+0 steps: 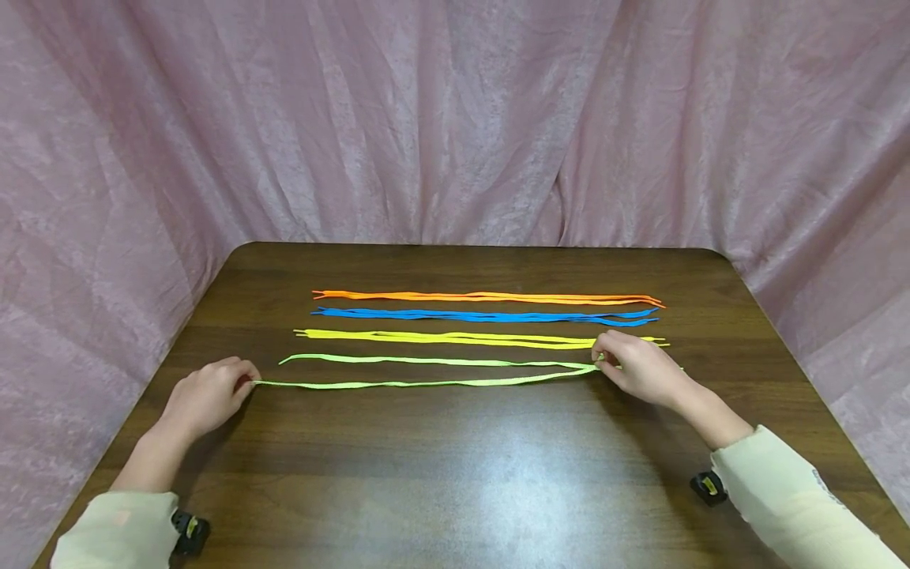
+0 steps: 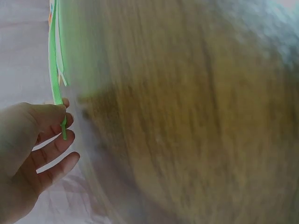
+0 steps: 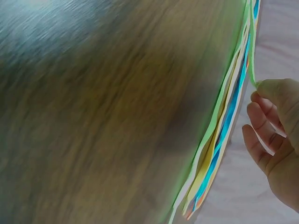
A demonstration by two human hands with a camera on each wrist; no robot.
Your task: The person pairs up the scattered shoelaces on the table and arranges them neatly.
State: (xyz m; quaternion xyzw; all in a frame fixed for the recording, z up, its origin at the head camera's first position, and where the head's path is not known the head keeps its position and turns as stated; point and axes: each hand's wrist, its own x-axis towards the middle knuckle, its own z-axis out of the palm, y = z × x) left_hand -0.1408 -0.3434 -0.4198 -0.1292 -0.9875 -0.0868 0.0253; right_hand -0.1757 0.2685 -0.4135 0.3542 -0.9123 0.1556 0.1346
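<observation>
In the head view my left hand pinches one end of a light green shoelace between thumb and fingertips. The lace runs nearly straight across to my right hand, which pinches green lace with thumb and forefinger. A second light green strand lies just behind the first, its loose end near the left hand; the two strands converge at the right fingertips. In the left wrist view, a short lace tip sticks out below the thumb. The right wrist view has a green strand rising taut from the pinch.
Behind the green strands, yellow laces, blue laces and orange laces lie in near-parallel rows on the brown wooden table. The right hand overlaps the yellow row's right part. Pink curtains hang around the table.
</observation>
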